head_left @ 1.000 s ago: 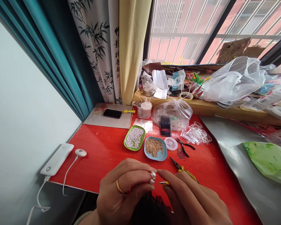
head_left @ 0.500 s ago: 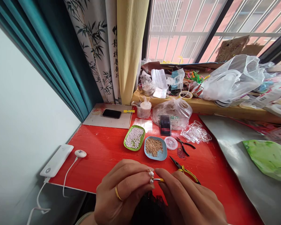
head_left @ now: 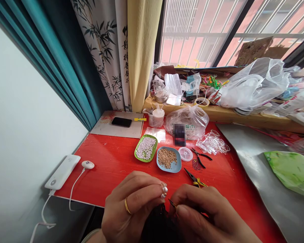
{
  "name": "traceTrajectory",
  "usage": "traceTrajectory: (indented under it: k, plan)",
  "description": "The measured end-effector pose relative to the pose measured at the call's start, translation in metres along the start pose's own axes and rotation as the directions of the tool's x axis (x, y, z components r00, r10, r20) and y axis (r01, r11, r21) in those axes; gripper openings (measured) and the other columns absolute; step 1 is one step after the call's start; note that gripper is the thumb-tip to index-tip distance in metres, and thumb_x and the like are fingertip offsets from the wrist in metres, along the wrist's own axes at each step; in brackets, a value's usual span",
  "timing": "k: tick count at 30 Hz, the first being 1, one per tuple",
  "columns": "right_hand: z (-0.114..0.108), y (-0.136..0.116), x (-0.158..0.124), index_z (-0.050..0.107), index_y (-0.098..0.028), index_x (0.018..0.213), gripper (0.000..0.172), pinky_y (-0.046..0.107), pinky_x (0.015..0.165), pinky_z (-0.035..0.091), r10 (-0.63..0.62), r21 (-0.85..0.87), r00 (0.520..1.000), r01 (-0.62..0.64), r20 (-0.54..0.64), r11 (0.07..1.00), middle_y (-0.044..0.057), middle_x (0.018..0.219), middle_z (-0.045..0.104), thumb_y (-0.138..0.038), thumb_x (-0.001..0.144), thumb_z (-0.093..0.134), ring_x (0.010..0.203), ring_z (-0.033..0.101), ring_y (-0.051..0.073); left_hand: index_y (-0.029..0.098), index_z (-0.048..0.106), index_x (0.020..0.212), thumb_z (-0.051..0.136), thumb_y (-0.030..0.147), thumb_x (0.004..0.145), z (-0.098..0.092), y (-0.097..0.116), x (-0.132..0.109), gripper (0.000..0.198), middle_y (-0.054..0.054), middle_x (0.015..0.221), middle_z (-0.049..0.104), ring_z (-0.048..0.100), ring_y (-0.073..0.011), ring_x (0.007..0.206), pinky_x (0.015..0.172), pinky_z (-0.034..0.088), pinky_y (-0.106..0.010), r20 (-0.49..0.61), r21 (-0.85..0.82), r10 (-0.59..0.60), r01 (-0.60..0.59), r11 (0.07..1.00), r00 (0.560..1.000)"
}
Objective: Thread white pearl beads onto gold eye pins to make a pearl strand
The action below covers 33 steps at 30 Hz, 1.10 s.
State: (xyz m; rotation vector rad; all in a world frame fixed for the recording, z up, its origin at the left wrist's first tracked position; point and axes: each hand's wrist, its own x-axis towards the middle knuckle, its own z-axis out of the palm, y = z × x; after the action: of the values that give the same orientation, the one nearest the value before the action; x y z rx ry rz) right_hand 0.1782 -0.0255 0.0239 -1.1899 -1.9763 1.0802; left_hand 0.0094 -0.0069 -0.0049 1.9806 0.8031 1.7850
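Beadwork (head_left: 164, 190) in pearl white and gold, pinched at left hand (head_left: 130, 204) fingertips, long axis near upright from my view. Right hand (head_left: 210, 214) grips a pointed tool (head_left: 171, 203); its tip sits just right of and below the beadwork, apart, angled up-left. I can read 超市 in green on the plastic bag (head_left: 196, 118); black characters run down the bamboo-print curtain (head_left: 101, 50).

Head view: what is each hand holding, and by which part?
Left hand: a pearl-and-gold bead piece, pinched by one side. Right hand: a slim pointed tool, gripped just behind its tip; its rear part is hidden.
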Motion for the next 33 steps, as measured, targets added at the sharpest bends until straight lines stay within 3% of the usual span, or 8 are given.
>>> traceTrajectory:
  k: [5,9,13,17,21,33]
  plan:
    - [-0.006,-0.001,0.008,0.066,-0.022,0.074,0.036,0.018,0.036,0.035,0.125,0.234,0.983,-0.155,0.134,0.960,-0.003,0.048,0.049,-0.048,0.088,0.046,0.042,0.044,0.009,0.012,0.065,0.092,0.059,0.007,0.083,-0.001,0.000,0.001,0.011,-0.003,0.078,0.065,0.061,-0.0113,0.068,0.058,0.054,-0.021,0.042,-0.058,-0.020,0.022,0.998,0.999]
    - [-0.009,0.001,0.012,0.064,-0.020,0.076,0.037,0.018,0.037,0.026,0.245,0.409,0.905,-0.382,0.349,0.829,-0.005,0.049,0.042,-0.052,0.085,0.049,0.042,0.035,0.007,0.012,0.064,0.094,0.058,0.006,0.083,-0.002,-0.002,-0.002,0.014,-0.003,0.079,0.065,0.060,-0.0115,0.069,0.060,0.054,-0.022,0.065,-0.083,-0.034,0.039,0.996,0.997]
    - [-0.009,0.006,0.013,0.063,-0.017,0.077,0.036,0.018,0.037,0.020,0.249,0.510,0.858,-0.475,0.449,0.717,-0.006,0.050,0.042,-0.050,0.084,0.052,0.042,0.032,0.005,0.012,0.063,0.098,0.056,0.004,0.084,-0.002,-0.005,-0.005,0.018,-0.003,0.084,0.064,0.060,-0.0118,0.074,0.065,0.053,-0.023,0.093,-0.105,-0.042,0.052,0.993,0.995]
    - [-0.010,0.009,0.016,0.061,-0.016,0.074,0.033,0.017,0.037,0.016,0.238,0.540,0.822,-0.529,0.518,0.654,-0.007,0.051,0.041,-0.046,0.084,0.054,0.041,0.030,0.003,0.012,0.063,0.098,0.055,0.004,0.085,-0.002,-0.006,-0.006,0.017,-0.003,0.083,0.064,0.059,-0.0120,0.074,0.066,0.053,-0.023,0.113,-0.101,-0.050,0.062,0.993,0.992]
    - [-0.012,0.008,0.018,0.056,-0.016,0.070,0.035,0.017,0.036,0.017,0.243,0.507,0.797,-0.553,0.553,0.661,-0.007,0.050,0.039,-0.048,0.084,0.054,0.040,0.029,0.003,0.013,0.064,0.095,0.056,0.007,0.085,-0.002,-0.005,-0.006,0.014,-0.003,0.081,0.064,0.058,-0.0118,0.072,0.063,0.052,-0.023,0.113,-0.092,-0.060,0.070,0.993,0.992]
    - [-0.011,0.011,0.019,0.054,-0.015,0.067,0.040,0.016,0.035,0.018,0.238,0.499,0.795,-0.551,0.559,0.669,-0.007,0.048,0.038,-0.052,0.081,0.055,0.037,0.029,0.002,0.012,0.063,0.092,0.056,0.009,0.086,-0.002,-0.004,-0.006,0.010,-0.003,0.078,0.065,0.059,-0.0125,0.070,0.061,0.053,-0.024,0.106,-0.094,-0.069,0.079,0.992,0.992]
